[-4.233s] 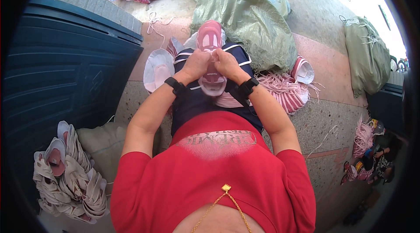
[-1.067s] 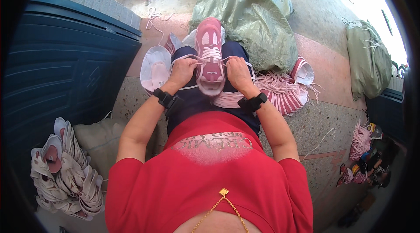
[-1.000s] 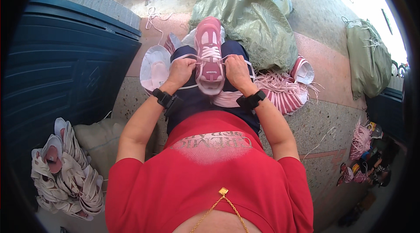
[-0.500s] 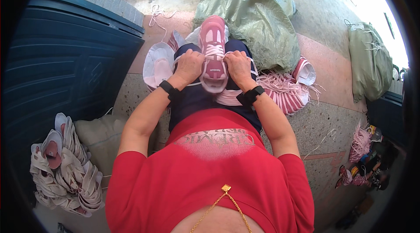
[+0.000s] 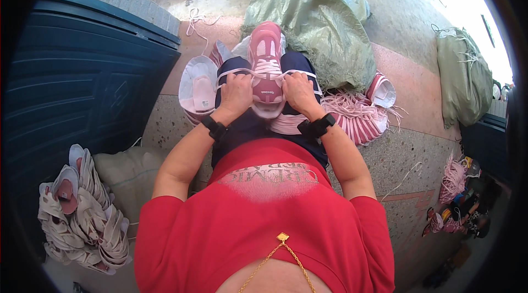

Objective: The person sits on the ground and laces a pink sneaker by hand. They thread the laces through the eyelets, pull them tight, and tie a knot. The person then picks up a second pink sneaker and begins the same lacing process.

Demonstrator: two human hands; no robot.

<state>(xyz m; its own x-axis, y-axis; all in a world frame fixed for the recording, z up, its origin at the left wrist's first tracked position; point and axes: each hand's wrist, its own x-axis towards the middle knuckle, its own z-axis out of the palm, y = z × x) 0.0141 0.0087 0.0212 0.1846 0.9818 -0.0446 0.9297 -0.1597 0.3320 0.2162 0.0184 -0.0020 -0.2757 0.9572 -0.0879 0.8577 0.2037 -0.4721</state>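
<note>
A pink sneaker [image 5: 265, 56] lies on my lap, toe pointing away from me. My left hand [image 5: 235, 92] and my right hand [image 5: 298, 90] sit on either side of it, each pinching an end of its white lace [image 5: 242, 71], which is stretched sideways across the tongue. Both wrists wear black bands. A second pink shoe [image 5: 287, 123] lies under my right wrist.
A light pink shoe [image 5: 197, 87] rests sole-side at my left knee. A bundle of pink laces [image 5: 355, 117] lies right of me. Green sacks [image 5: 308, 12] lie ahead and at the far right [image 5: 465, 73]. A stack of pale shoe parts [image 5: 82, 210] sits lower left beside a dark blue door [image 5: 71, 73].
Earlier both hands were together over the shoe. Now they have moved apart to its sides, drawing the lace taut sideways. The shoe stays on my lap.
</note>
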